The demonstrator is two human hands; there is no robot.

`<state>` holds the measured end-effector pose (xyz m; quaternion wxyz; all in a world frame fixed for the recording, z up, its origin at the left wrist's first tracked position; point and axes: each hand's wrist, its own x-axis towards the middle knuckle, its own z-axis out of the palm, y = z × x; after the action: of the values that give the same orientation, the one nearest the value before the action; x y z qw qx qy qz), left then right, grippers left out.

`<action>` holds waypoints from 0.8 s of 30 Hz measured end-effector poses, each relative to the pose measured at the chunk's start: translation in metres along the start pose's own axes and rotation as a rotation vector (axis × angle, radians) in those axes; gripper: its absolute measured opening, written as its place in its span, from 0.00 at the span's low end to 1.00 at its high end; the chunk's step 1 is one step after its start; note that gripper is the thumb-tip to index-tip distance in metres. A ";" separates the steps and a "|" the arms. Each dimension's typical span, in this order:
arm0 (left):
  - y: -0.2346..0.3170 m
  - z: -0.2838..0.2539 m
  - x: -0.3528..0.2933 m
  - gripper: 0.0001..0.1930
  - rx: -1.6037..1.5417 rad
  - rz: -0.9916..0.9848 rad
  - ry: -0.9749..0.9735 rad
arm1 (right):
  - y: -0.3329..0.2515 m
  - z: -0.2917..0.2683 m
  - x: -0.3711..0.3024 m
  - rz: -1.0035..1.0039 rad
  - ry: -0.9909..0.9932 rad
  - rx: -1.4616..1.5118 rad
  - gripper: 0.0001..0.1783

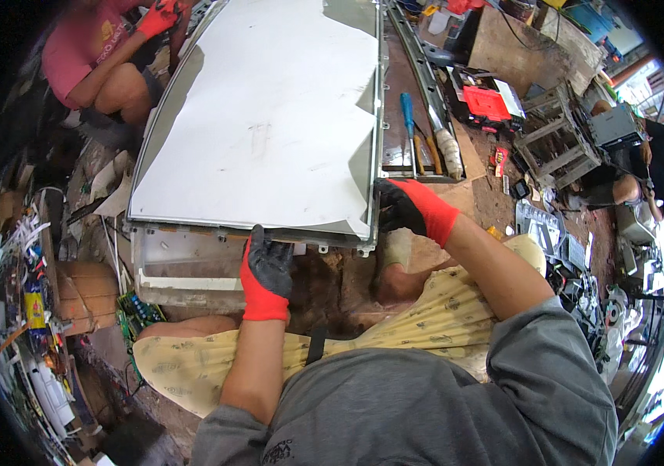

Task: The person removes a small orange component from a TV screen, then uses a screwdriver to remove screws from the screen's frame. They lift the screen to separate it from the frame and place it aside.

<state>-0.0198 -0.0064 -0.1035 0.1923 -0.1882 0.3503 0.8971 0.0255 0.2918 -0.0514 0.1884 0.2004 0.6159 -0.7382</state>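
A large flat-screen panel (254, 116) with a white sheet on its face and a thin dark frame stretches away in front of me. The sheet's edges are ragged, and grey surface shows along its sides. My left hand (267, 272), in a red and black glove, grips the near edge of the panel, thumb at the rim and fingers partly hidden underneath. At the near right corner, my right hand (416, 208), gloved alike, holds the side edge with its fingers curled round the frame. Small metal tabs stick out along the near and right edges.
Right of the panel lie a blue-handled screwdriver (407, 116) and a tool with a wrapped handle (448, 151). Beyond them are a red and black toolbox (487, 105) and a wooden stool (557, 136). One co-worker (102, 58) crouches far left; another person sits at right. Scrap crowds both sides.
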 end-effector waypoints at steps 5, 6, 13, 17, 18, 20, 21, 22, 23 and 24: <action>-0.002 0.001 -0.001 0.14 0.020 -0.024 0.051 | -0.007 0.002 -0.002 0.149 0.071 0.111 0.19; -0.003 -0.001 -0.001 0.15 0.015 -0.041 0.023 | -0.009 0.004 -0.003 0.148 0.098 0.050 0.21; -0.014 -0.001 -0.003 0.14 0.057 -0.129 -0.010 | 0.001 -0.012 0.002 0.084 0.135 -0.073 0.24; -0.023 -0.005 -0.006 0.12 0.151 -0.136 -0.002 | -0.020 -0.012 -0.010 0.029 0.187 -0.814 0.22; -0.023 -0.006 -0.009 0.12 0.131 -0.142 -0.022 | -0.031 -0.006 -0.023 -0.033 0.203 -0.981 0.21; -0.022 -0.001 -0.011 0.13 0.090 -0.152 -0.096 | -0.032 0.002 -0.038 -0.485 0.429 -1.403 0.15; -0.024 0.000 -0.013 0.14 0.078 -0.183 -0.077 | -0.027 -0.004 -0.042 -0.542 0.383 -1.421 0.14; -0.022 -0.003 -0.012 0.16 0.066 -0.194 -0.055 | -0.041 0.005 -0.046 -0.620 0.327 -1.436 0.13; -0.021 -0.004 -0.013 0.18 0.059 -0.214 -0.036 | -0.049 0.011 -0.051 -0.688 0.278 -1.450 0.13; -0.022 -0.004 -0.011 0.17 0.043 -0.221 -0.009 | -0.051 0.016 -0.048 -0.865 0.337 -1.408 0.13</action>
<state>0.0005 0.0034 -0.1129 0.2957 -0.2174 0.3460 0.8635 0.0390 0.2863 0.0190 -0.1245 -0.1098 0.9748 -0.1493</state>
